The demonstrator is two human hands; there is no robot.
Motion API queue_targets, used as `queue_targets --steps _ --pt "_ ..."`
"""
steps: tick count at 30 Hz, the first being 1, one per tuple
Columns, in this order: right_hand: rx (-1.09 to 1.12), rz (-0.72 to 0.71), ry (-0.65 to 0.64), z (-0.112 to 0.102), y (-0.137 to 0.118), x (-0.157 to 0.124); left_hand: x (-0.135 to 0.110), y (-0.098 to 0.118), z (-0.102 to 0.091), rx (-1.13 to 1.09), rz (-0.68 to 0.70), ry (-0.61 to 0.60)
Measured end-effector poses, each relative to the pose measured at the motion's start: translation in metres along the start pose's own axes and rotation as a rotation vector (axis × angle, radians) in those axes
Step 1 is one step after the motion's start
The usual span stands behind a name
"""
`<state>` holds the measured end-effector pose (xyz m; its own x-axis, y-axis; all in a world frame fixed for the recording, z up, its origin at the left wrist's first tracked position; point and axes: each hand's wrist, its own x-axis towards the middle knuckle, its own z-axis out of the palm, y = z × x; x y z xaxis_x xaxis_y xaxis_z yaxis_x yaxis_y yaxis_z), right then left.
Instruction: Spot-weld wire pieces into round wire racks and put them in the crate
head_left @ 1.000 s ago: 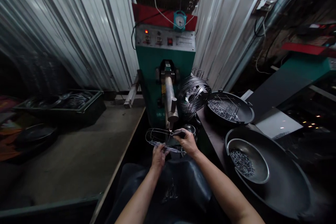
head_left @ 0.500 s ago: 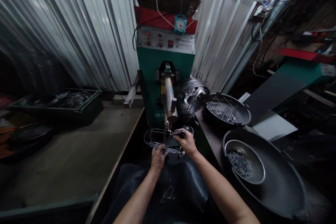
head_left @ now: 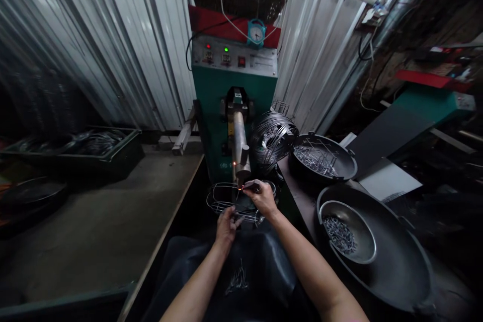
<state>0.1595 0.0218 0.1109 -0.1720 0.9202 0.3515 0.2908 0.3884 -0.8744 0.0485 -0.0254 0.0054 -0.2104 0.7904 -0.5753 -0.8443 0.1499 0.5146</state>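
Noted at far left a green crate [head_left: 113,153] of wire parts on the floor, well apart from the work. Found the left hand [head_left: 226,226] closed tight on the near rail of the wire frame [head_left: 225,201]. Found that frame held roughly level under the electrode tip [head_left: 243,173] of the green welding machine [head_left: 234,85], with an orange spark [head_left: 238,188] at the contact. Found the right hand [head_left: 262,197] pinched narrow on a small piece [head_left: 252,186] pressed to the frame's far rim, fingertips just beside the glow. Recorded further right a wire coil [head_left: 273,136], a pan of cut wires [head_left: 320,158], and a bowl of small pieces [head_left: 347,231] inside a large wok [head_left: 396,271]. Saw loose wire bits [head_left: 237,279] on the apron [head_left: 264,261].

Judged as risks:
- Burn to the bare fingertips, from closeness to the hot joint.
- Crooked or missed weld, from any slip of the frame under the tip.
- Sparks landing on forearms or lap.
- Loss of the lap bits, from a shift of the knees.
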Motion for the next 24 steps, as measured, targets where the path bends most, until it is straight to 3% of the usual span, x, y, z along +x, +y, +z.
queue_targets --steps 2,5,8,11,14,18,20,24 --pt "0.035 0.048 -0.010 0.001 -0.002 0.002 -0.006 -0.004 0.003 -0.001 -0.004 0.014" --pt "0.255 0.177 0.029 -0.004 -0.004 0.004 -0.014 -0.007 0.007 0.016 -0.023 0.007" --pt "0.488 0.243 0.260 -0.026 -0.002 -0.002 -0.017 -0.007 0.009 -0.007 -0.003 -0.008" --pt "0.453 0.235 0.444 -0.055 0.007 -0.018 -0.013 -0.003 0.006 -0.059 -0.015 -0.011" --pt "0.162 0.198 0.296 -0.066 0.017 -0.031 -0.008 0.004 0.002 -0.116 -0.046 -0.023" --pt "-0.230 -0.046 -0.028 -0.053 0.018 -0.025 -0.003 0.009 0.000 -0.170 -0.095 -0.042" --pt "-0.392 -0.137 -0.099 -0.045 0.014 -0.017 -0.001 0.010 0.000 -0.162 -0.116 -0.047" --pt "-0.594 -0.174 -0.145 -0.036 0.005 -0.004 0.003 0.011 0.000 -0.121 -0.134 -0.053"
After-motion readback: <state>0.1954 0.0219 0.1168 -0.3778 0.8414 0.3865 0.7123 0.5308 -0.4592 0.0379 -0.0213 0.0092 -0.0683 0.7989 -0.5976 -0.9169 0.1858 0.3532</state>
